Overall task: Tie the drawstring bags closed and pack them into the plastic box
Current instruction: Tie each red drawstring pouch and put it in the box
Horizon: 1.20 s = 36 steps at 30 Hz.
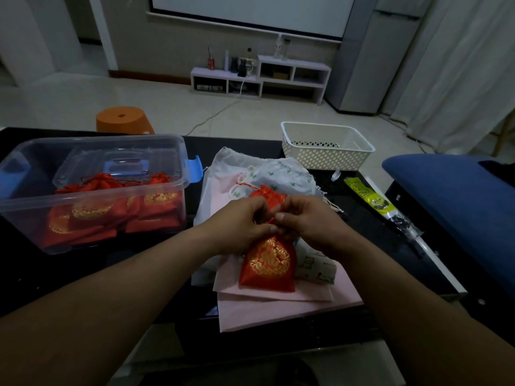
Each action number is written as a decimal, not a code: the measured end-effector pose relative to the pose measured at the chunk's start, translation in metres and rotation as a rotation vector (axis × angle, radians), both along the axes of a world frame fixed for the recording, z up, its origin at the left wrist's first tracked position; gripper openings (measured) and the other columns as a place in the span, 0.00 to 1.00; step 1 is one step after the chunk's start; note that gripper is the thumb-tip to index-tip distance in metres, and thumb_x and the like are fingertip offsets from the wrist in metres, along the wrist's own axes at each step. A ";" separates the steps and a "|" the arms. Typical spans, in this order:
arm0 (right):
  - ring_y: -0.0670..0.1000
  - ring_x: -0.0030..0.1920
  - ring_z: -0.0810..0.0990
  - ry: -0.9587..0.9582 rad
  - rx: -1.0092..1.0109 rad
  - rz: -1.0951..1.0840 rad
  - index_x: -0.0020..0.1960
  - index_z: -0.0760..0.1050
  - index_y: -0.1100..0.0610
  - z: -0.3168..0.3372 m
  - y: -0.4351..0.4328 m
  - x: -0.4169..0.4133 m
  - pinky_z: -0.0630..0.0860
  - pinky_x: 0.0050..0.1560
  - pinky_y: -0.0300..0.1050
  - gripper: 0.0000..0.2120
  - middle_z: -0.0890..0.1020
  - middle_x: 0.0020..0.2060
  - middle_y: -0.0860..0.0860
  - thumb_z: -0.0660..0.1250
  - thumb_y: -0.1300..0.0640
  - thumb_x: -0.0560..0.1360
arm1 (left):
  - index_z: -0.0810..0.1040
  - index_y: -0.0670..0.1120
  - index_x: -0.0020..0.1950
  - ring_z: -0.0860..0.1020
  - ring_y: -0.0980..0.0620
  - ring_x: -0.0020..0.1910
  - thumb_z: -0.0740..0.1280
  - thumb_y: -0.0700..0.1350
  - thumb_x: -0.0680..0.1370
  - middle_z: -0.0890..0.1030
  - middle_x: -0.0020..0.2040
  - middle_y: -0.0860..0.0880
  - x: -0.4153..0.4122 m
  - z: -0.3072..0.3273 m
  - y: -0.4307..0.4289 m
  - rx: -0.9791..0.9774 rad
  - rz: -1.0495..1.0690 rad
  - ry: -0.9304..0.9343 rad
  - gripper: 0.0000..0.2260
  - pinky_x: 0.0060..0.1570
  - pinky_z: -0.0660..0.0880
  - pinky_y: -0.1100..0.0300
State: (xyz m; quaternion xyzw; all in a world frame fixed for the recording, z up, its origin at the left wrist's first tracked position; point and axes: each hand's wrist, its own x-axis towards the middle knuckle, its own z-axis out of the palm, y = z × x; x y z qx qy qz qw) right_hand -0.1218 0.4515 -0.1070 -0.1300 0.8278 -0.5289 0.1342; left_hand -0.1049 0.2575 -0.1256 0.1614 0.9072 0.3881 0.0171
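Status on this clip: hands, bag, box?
Left hand, right hand pinch neck of red bag. On cloth pile. Plastic box holds packed bags. Nothing blocking box.

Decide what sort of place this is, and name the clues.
Most likely a home living room. A low white shelf unit stands against the far wall below what looks like a projection screen, an orange plastic stool sits on the floor, and a blue cushioned seat is beside the dark table.

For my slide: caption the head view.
Left hand and right hand tie a red drawstring bag beside the plastic box.
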 end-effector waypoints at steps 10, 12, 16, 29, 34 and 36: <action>0.46 0.30 0.81 0.009 0.003 -0.057 0.51 0.81 0.66 0.002 -0.004 0.004 0.77 0.31 0.38 0.03 0.82 0.33 0.54 0.68 0.67 0.80 | 0.79 0.49 0.45 0.76 0.55 0.38 0.65 0.49 0.84 0.79 0.39 0.52 0.003 0.009 0.001 -0.113 -0.011 0.052 0.10 0.40 0.72 0.57; 0.47 0.30 0.80 -0.013 -0.025 -0.071 0.49 0.81 0.65 0.000 -0.008 0.004 0.77 0.32 0.40 0.04 0.82 0.32 0.53 0.67 0.68 0.80 | 0.77 0.52 0.43 0.75 0.59 0.36 0.64 0.48 0.85 0.78 0.37 0.54 0.006 0.008 0.004 -0.126 -0.029 0.047 0.11 0.36 0.69 0.62; 0.46 0.27 0.79 -0.051 -0.050 -0.074 0.51 0.80 0.68 0.000 -0.010 0.005 0.76 0.29 0.38 0.03 0.80 0.32 0.56 0.67 0.71 0.78 | 0.80 0.51 0.41 0.73 0.61 0.30 0.63 0.47 0.85 0.77 0.32 0.54 0.004 0.005 0.003 -0.010 -0.035 -0.066 0.13 0.35 0.67 0.62; 0.48 0.31 0.81 -0.044 -0.019 0.032 0.51 0.79 0.62 0.009 0.000 0.001 0.76 0.33 0.40 0.05 0.83 0.36 0.58 0.69 0.70 0.77 | 0.79 0.48 0.48 0.76 0.59 0.41 0.76 0.47 0.77 0.79 0.44 0.54 0.001 0.000 -0.004 0.046 0.015 0.152 0.07 0.39 0.73 0.60; 0.48 0.32 0.82 -0.014 -0.013 0.025 0.48 0.79 0.59 0.008 0.002 0.000 0.77 0.33 0.40 0.06 0.84 0.35 0.56 0.71 0.69 0.77 | 0.83 0.51 0.49 0.75 0.63 0.41 0.75 0.48 0.78 0.79 0.44 0.58 -0.003 -0.010 -0.003 0.054 0.000 0.156 0.04 0.43 0.71 0.62; 0.48 0.33 0.82 0.014 0.010 0.018 0.48 0.80 0.59 0.007 0.001 0.001 0.77 0.33 0.40 0.05 0.85 0.36 0.57 0.71 0.68 0.77 | 0.80 0.55 0.43 0.75 0.63 0.39 0.75 0.49 0.78 0.79 0.40 0.59 -0.003 -0.015 -0.002 0.034 0.023 0.161 0.06 0.41 0.71 0.59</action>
